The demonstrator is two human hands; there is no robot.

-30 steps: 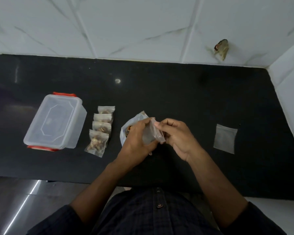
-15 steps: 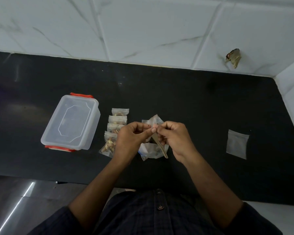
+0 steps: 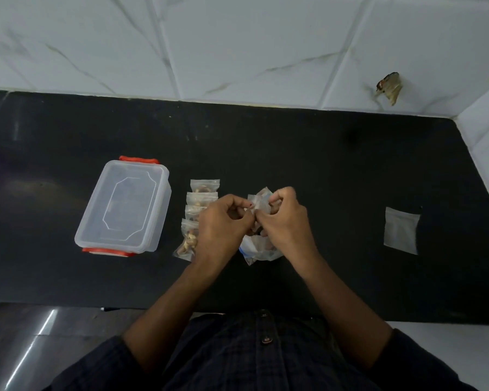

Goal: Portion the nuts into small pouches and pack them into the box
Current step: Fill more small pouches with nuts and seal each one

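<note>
My left hand point(image 3: 222, 224) and my right hand point(image 3: 287, 221) meet over the counter, and both pinch the top edge of a small clear pouch point(image 3: 259, 203). Under them lies the larger clear bag of nuts point(image 3: 259, 251), partly hidden by my right hand. Several filled pouches point(image 3: 201, 203) lie in a row just left of my left hand. A clear plastic box point(image 3: 124, 207) with red clips and its lid on stands further left. One empty flat pouch point(image 3: 401, 230) lies to the right.
The black counter point(image 3: 322, 170) runs to a white tiled wall at the back and on the right. A dark chipped spot point(image 3: 390, 86) marks the back wall. The counter's front edge is by my body.
The pouch has turned from edge-on to upright between my fingertips. Both hands now curl more tightly over its top edge. The view shifted a little.
</note>
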